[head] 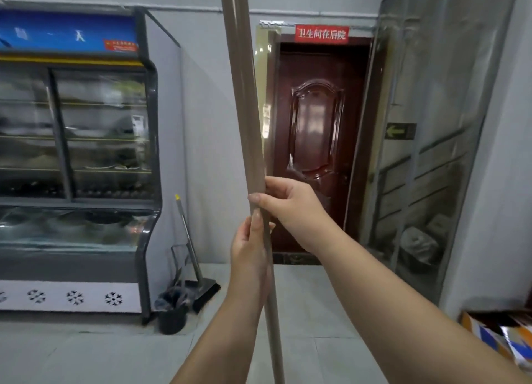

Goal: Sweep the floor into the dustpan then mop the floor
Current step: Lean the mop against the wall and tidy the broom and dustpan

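Observation:
A long tan handle [244, 101] stands nearly upright in front of me and runs off the frame at top and bottom, so its head is hidden. My right hand [288, 208] grips it from the right at mid-height. Just below, my left hand [249, 248] holds it, fingers wrapped round the pole. By the far wall a broom and dustpan [198, 283] with a yellow-tipped metal handle lean beside the display fridge.
A glass display fridge [74, 159] fills the left side. A small black bin [172, 311] stands at its corner. A dark red door [316, 142] is straight ahead, with clear plastic sheeting [426, 142] on the right and a colourful box [501, 343] at the lower right. Pale tiled floor [86, 355] lies between.

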Motion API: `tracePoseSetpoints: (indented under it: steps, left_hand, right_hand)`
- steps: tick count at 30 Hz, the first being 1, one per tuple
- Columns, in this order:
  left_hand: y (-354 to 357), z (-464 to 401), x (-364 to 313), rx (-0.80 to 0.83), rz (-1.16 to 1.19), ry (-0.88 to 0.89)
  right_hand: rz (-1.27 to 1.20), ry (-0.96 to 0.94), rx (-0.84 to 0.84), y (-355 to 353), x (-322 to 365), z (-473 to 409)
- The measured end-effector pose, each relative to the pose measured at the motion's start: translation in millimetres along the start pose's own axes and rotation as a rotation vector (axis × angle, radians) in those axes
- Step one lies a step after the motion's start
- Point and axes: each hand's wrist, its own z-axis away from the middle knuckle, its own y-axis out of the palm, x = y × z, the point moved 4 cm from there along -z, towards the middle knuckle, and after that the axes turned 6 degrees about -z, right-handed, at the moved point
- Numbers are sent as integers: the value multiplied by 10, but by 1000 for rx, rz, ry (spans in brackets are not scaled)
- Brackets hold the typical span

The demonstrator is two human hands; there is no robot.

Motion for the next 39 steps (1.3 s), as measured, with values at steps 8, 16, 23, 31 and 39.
tracePoseSetpoints:
  steps: [8, 16, 23, 31, 39]
  left_hand:
    - [470, -1151, 829, 109, -3, -53]
    - [743, -2556, 1458, 23, -39, -45]
    - [648, -3986, 1790, 135, -90, 8]
    - [-248, -5844, 2793, 71, -486, -17]
    - [-195, -7466, 3270, -22, -524, 74]
  right_hand:
    - [-124, 10, -6, -695, -891, -1303]
    - [-158, -60, 46, -1138, -1667, -2810]
    - [-220, -147, 91, -1138, -2133, -4167]
    - [-298, -203, 40, -745, -2771, -6120]
    - [-668, -167, -66, -855, -3456, -7671]
